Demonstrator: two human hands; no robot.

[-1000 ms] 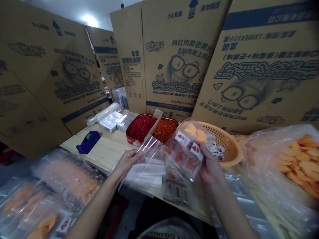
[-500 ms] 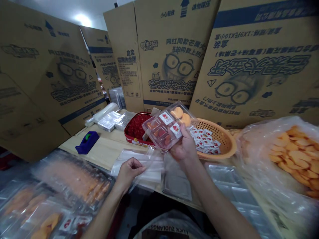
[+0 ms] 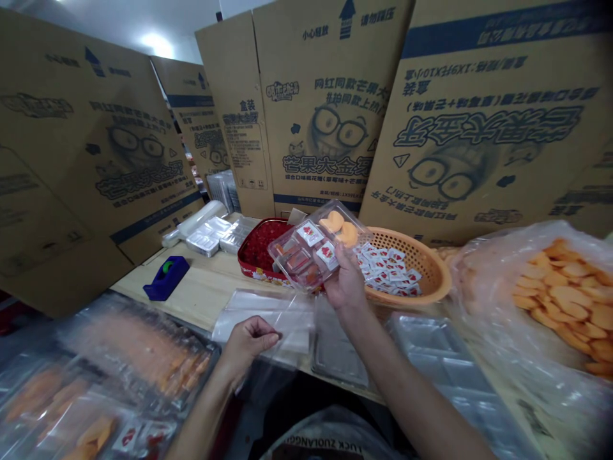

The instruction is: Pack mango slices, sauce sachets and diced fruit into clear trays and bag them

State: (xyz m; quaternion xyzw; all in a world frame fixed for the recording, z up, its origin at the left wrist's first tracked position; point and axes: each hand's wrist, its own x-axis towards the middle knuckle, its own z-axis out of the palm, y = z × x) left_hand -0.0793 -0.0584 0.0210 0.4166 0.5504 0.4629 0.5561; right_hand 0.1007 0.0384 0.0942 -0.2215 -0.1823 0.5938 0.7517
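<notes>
Ringed by brown cardboard cartons [image 3: 335, 96], pale wooden counter [image 3: 201, 295]: right hand [image 3: 345, 287] gripping filled clear compartmented plastic tray [image 3: 309, 248] level enough to keep contents seated, just left of orange round plastic basket [image 3: 441, 281]; left hand [image 3: 249, 338] pinching flat clear plastic bag [image 3: 271, 313] edge, farther lower-left.

Big brown cardboard boxes [image 3: 330, 108] stand all along the back, with a funny face in glasses drawn on them. In front is a wooden table [image 3: 201, 294]. A blue tape holder [image 3: 166, 278] sits on its left part. Near it lie some empty clear trays [image 3: 205, 239] and a white roll [image 3: 198, 217]. A red tin [image 3: 253, 273] holds little red bits. Beside it is an orange basket [image 3: 443, 281] with small packets [image 3: 387, 265] inside. On the right, a big see-through sack [image 3: 483, 281] is full of orange slices [image 3: 565, 300]. On the left lie packed trays [image 3: 138, 358] in shiny wrap.
</notes>
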